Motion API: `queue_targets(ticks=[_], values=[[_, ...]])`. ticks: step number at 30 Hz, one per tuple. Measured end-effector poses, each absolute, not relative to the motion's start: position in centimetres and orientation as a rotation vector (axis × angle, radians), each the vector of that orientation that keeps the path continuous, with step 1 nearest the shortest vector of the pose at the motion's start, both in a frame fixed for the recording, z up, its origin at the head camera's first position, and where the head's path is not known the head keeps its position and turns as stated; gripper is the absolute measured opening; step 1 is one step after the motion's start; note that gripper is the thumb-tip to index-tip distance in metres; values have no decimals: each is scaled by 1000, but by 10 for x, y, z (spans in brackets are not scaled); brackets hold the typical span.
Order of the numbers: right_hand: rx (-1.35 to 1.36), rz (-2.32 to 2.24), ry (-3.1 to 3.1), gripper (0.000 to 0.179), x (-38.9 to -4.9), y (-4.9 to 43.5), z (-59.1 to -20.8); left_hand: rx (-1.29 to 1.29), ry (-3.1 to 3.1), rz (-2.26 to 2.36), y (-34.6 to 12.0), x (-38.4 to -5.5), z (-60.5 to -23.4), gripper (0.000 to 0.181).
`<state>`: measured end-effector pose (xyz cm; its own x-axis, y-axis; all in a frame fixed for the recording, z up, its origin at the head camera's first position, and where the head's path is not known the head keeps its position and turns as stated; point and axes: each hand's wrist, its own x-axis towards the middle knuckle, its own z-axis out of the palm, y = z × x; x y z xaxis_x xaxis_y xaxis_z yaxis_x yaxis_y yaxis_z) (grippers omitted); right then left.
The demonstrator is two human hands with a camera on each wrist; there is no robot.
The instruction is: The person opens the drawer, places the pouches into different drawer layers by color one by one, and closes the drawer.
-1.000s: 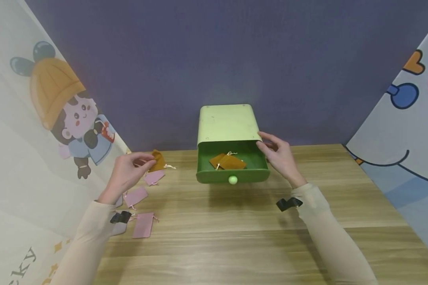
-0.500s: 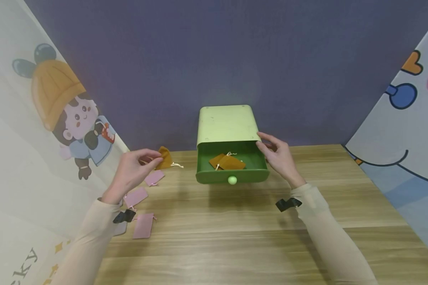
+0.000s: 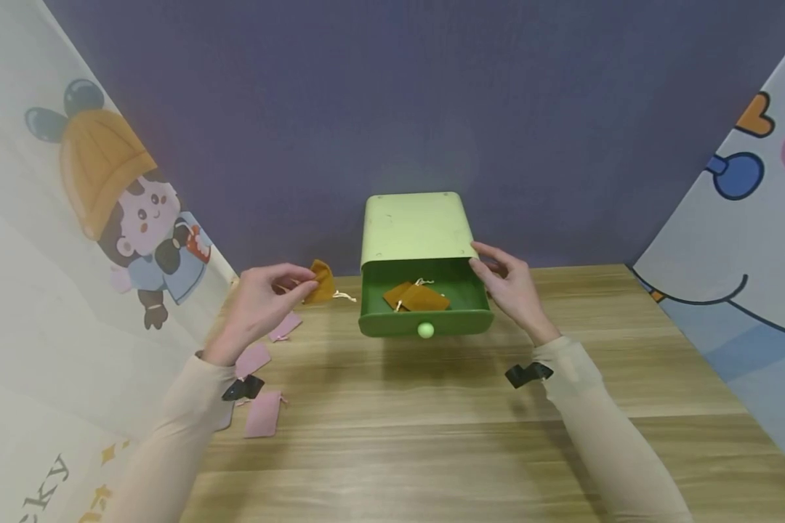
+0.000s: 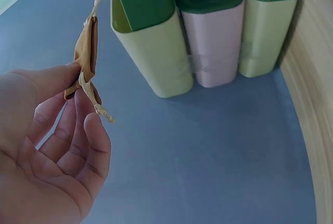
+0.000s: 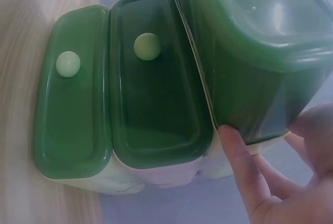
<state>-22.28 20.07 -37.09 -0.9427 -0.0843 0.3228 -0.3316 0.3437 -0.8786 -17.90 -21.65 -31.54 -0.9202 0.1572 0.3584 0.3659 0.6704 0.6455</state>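
My left hand [image 3: 268,301] pinches an orange-brown drawstring pouch [image 3: 323,281] between thumb and fingers, left of the drawer unit. Its pale cords [image 4: 89,91] dangle in the left wrist view. The pale green drawer unit [image 3: 419,226] has its top green drawer [image 3: 379,323] pulled out, with orange-brown pouches [image 3: 425,297] lying in it. At the unit's right front edge, my right hand [image 3: 509,285] rests with thumb and fingertips touching. In the right wrist view its fingers [image 5: 242,167] meet the casing edge beside the drawer.
Several pink pouches [image 3: 264,414] lie on the wooden table [image 3: 432,450] at the left, some partly behind the left arm. Two lower drawers [image 5: 156,94] are shut. A dark blue wall [image 3: 419,94] stands behind, with printed panels on both sides.
My left hand has moved right and slightly up, carrying the orange-brown pouch nearer the drawer unit. The right hand has kept its place at the unit's edge.
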Motion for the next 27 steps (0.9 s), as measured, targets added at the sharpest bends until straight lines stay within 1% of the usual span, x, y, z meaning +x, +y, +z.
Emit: queue_targets(ticks=[13,27], values=[[380,1632,-2380,47,-222,200,-371,-532,-2568,-1235,-183,-185,-306,12],[383,1599,-2385,47,-223,201,-372,-676,-2596,-1278,-143,-196,-301,13]])
